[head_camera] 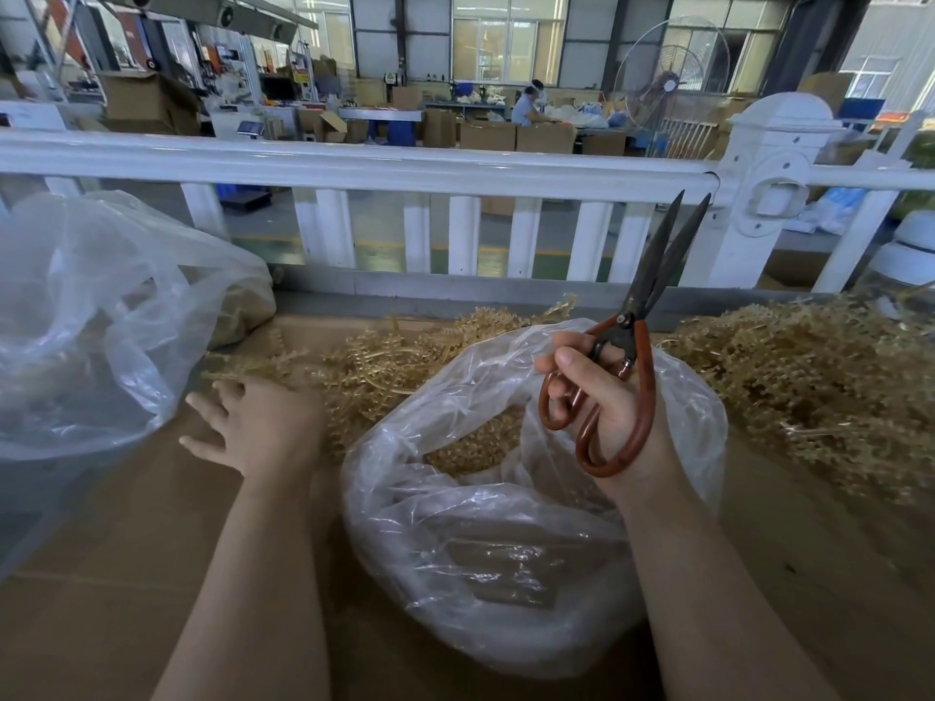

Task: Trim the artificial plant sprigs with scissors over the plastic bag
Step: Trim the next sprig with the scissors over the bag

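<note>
- The right hand [602,402] is gripping the scissors [630,346], fingers threaded through the handles, blades slightly parted and pointing up above the plastic bag [506,523].
- The left hand [258,427] is reaching with fingers spread, holding nothing, touching the loose sprigs [384,361] lying on the bench [126,574] behind the bag.
- Risk: tangled sprigs could be dragging neighbours along, and trimmings could be missing the bag's mouth.
</note>
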Demonstrator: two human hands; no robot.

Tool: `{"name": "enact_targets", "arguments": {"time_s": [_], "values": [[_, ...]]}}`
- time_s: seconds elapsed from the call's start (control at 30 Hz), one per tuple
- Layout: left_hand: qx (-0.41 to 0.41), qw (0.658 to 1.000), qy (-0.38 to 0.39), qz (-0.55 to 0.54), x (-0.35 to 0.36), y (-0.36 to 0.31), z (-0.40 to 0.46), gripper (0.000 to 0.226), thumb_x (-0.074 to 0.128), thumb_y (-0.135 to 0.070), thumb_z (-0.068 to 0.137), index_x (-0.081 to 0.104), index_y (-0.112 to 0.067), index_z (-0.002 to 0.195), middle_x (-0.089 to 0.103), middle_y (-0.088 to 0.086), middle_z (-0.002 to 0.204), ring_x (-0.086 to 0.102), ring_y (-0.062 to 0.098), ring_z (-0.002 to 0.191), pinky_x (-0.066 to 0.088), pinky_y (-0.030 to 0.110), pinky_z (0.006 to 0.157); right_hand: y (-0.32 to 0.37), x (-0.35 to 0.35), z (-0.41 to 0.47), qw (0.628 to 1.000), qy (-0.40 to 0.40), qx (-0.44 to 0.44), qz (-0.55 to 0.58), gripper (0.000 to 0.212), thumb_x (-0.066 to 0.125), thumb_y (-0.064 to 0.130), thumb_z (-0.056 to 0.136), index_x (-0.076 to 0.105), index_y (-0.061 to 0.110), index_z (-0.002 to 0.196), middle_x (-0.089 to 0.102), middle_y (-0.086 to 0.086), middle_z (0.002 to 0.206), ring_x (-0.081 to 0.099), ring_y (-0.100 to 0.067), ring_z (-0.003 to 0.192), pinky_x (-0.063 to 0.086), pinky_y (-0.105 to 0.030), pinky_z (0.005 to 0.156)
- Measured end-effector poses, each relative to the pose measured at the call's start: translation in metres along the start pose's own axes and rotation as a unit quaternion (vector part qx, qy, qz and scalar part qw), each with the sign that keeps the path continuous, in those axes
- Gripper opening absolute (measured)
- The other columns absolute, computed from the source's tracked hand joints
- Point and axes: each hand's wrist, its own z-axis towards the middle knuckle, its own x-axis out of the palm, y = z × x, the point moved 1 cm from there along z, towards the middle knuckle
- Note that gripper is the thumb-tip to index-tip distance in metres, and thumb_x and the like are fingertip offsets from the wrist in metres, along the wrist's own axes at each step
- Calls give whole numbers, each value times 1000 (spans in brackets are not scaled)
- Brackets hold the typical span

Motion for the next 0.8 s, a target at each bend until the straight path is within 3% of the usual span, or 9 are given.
{"name": "enact_targets", "arguments": {"time_s": [0.07,0.23,0.3,0.37,0.43,0.53,0.6,0.8], "values": [[-6,999,0,50,0,4,0,63,42,-48,98,50,-2,140,8,16,165,-14,31,152,-13,61,116,0,0,0,1000,1,-3,-3,18,67,11,82,67,5,99,72,-8,83,59,-12,63,47,-21,53],[-12,992,-37,116,0,-1,-7,67,46,-45,92,44,-3,145,1,20,165,-20,35,150,-15,61,114,1,-1,0,1000,6,-2,-8,19,67,11,82,67,5,100,72,-8,83,59,-12,64,48,-21,54],[59,990,-93,86,-2,-7,-10,68,55,-40,89,40,-6,146,6,20,164,-13,35,151,-11,61,116,1,-1,0,1000,4,-3,-13,19,67,12,82,67,5,100,72,-7,83,59,-12,63,47,-21,54],[166,976,-133,45,-5,-15,-15,51,66,-36,86,57,-15,132,29,21,156,11,37,148,4,60,116,1,0,0,1000,1,-10,-24,20,67,12,82,67,4,100,71,-8,81,58,-12,61,46,-21,52],[233,964,-111,63,-2,-24,-23,32,69,-42,84,71,-24,110,46,15,138,30,36,135,15,56,111,1,0,-1,998,-2,-18,-52,18,66,12,85,66,2,100,71,-8,79,55,-12,56,44,-21,49],[236,963,-27,131,8,-28,-33,32,65,-57,83,73,-33,103,48,8,136,32,34,132,16,53,110,0,1,-2,993,3,-18,-116,8,64,11,92,67,5,96,69,-8,76,50,-13,50,41,-19,45],[228,960,0,161,12,-25,-32,30,64,-56,84,73,-34,102,48,7,138,32,33,132,16,53,111,-1,3,-2,985,6,-11,-172,7,67,14,91,68,8,93,69,-7,75,50,-12,49,40,-18,46],[246,956,-39,157,13,-26,-33,22,61,-42,84,73,-26,94,59,3,120,40,29,120,24,50,102,-6,9,-2,961,23,-26,-274,5,70,11,92,70,6,90,69,-13,74,58,-2,53,45,-11,54]]}}
